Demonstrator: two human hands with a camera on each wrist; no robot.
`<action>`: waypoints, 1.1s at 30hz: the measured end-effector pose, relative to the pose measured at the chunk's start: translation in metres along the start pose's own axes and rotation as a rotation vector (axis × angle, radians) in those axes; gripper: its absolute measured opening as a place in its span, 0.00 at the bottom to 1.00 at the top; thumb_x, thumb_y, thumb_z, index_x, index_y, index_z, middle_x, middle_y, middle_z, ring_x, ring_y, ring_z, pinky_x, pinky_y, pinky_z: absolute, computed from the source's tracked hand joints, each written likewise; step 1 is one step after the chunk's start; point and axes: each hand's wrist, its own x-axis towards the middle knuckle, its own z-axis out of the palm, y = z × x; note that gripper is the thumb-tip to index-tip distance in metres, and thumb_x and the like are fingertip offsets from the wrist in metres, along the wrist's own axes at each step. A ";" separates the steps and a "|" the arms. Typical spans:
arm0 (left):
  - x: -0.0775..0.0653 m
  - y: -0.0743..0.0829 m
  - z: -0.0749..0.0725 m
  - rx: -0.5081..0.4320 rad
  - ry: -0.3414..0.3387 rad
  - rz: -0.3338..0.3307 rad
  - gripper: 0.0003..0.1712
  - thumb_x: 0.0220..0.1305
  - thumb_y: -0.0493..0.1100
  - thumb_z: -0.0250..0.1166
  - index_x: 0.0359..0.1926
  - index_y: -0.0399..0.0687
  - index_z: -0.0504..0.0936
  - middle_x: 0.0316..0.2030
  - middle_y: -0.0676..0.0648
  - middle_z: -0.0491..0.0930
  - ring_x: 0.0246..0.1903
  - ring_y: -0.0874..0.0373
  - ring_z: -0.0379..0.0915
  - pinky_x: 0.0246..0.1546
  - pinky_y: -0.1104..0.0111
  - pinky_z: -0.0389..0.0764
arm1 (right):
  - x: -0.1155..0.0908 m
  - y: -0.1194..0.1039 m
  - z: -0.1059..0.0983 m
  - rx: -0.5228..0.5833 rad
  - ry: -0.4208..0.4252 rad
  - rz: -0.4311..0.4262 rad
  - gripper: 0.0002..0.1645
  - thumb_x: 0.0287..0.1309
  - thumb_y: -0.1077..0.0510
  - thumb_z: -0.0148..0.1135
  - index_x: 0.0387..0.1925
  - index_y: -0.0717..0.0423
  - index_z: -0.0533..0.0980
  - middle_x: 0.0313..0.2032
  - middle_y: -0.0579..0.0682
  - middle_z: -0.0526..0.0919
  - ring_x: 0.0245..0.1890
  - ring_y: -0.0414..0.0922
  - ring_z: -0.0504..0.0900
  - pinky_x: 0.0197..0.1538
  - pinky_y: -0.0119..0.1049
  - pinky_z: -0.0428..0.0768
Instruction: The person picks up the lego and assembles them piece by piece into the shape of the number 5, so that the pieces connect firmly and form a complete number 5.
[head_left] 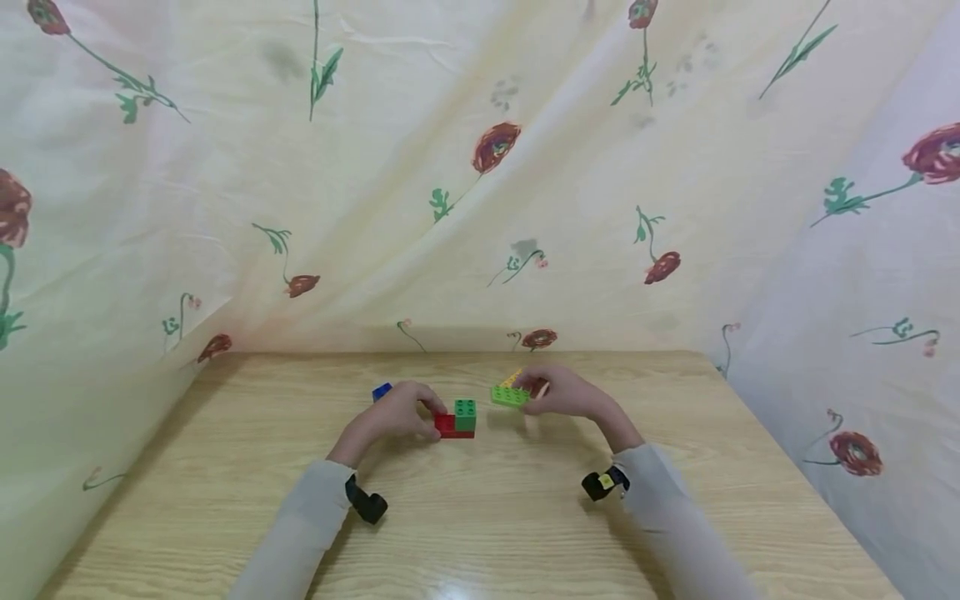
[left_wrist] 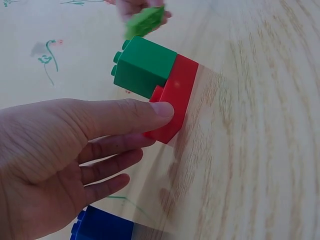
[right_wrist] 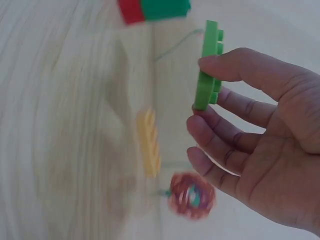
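Observation:
My left hand (head_left: 402, 408) pinches the left end of a flat red brick (left_wrist: 181, 90) between thumb and fingers. A taller dark green brick (head_left: 465, 414) stands on the red brick's right end, studs up. To the right, my right hand (head_left: 562, 392) holds a thin light green brick (right_wrist: 205, 75) above the table, thumb on one side and fingers on the other. In the head view its studs (head_left: 511, 393) face up. Behind it lies a yellow brick (right_wrist: 148, 142), partly covered by the right hand in the head view.
A blue brick (left_wrist: 107, 223) sits on the table beyond the left hand, half hidden in the head view. The wooden table (head_left: 465, 517) ends at a hanging flowered cloth (head_left: 390, 167) at the back and sides. Dark wrist cameras (head_left: 367, 502) sit at both cuffs.

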 end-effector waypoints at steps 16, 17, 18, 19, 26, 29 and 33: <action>0.000 -0.001 -0.002 -0.007 -0.018 0.015 0.18 0.51 0.40 0.81 0.46 0.49 0.89 0.44 0.53 0.87 0.53 0.53 0.79 0.57 0.52 0.78 | 0.033 -0.043 0.032 0.062 0.047 -0.127 0.21 0.63 0.56 0.70 0.56 0.57 0.82 0.48 0.51 0.87 0.46 0.44 0.82 0.52 0.42 0.82; 0.000 -0.001 -0.002 -0.009 -0.022 0.015 0.18 0.52 0.40 0.81 0.46 0.50 0.89 0.45 0.53 0.87 0.53 0.52 0.79 0.58 0.52 0.78 | 0.034 -0.042 0.034 0.065 0.048 -0.125 0.21 0.63 0.56 0.70 0.56 0.56 0.82 0.48 0.51 0.87 0.45 0.44 0.81 0.52 0.42 0.81; 0.000 0.000 -0.003 -0.013 -0.024 0.012 0.18 0.52 0.40 0.81 0.46 0.50 0.89 0.45 0.53 0.87 0.54 0.52 0.79 0.59 0.52 0.78 | 0.035 -0.041 0.036 0.068 0.049 -0.128 0.21 0.63 0.56 0.70 0.56 0.56 0.82 0.48 0.51 0.87 0.45 0.43 0.81 0.52 0.42 0.81; 0.000 0.000 -0.003 -0.014 -0.025 0.014 0.19 0.52 0.40 0.81 0.46 0.50 0.89 0.45 0.52 0.87 0.54 0.52 0.79 0.59 0.51 0.78 | 0.036 -0.040 0.038 0.067 0.048 -0.135 0.21 0.63 0.56 0.70 0.56 0.56 0.82 0.48 0.51 0.87 0.45 0.43 0.82 0.52 0.42 0.81; 0.003 0.000 -0.003 -0.011 -0.016 -0.005 0.16 0.51 0.40 0.81 0.40 0.49 0.87 0.42 0.52 0.85 0.44 0.56 0.75 0.45 0.61 0.77 | 0.040 -0.035 0.045 0.081 0.039 -0.161 0.20 0.62 0.57 0.71 0.55 0.57 0.83 0.48 0.52 0.86 0.44 0.42 0.81 0.51 0.41 0.81; 0.003 0.000 -0.003 -0.020 -0.021 -0.012 0.14 0.50 0.40 0.81 0.37 0.48 0.86 0.41 0.52 0.84 0.39 0.55 0.72 0.40 0.64 0.74 | 0.040 -0.036 0.047 0.078 0.032 -0.154 0.19 0.62 0.57 0.71 0.54 0.56 0.83 0.47 0.51 0.85 0.43 0.42 0.81 0.50 0.40 0.81; 0.001 -0.001 -0.003 -0.027 -0.027 -0.011 0.14 0.50 0.39 0.81 0.37 0.48 0.86 0.40 0.52 0.84 0.41 0.55 0.73 0.43 0.62 0.73 | 0.039 -0.038 0.048 0.071 0.027 -0.154 0.19 0.62 0.56 0.71 0.54 0.57 0.83 0.47 0.53 0.85 0.44 0.42 0.80 0.49 0.40 0.81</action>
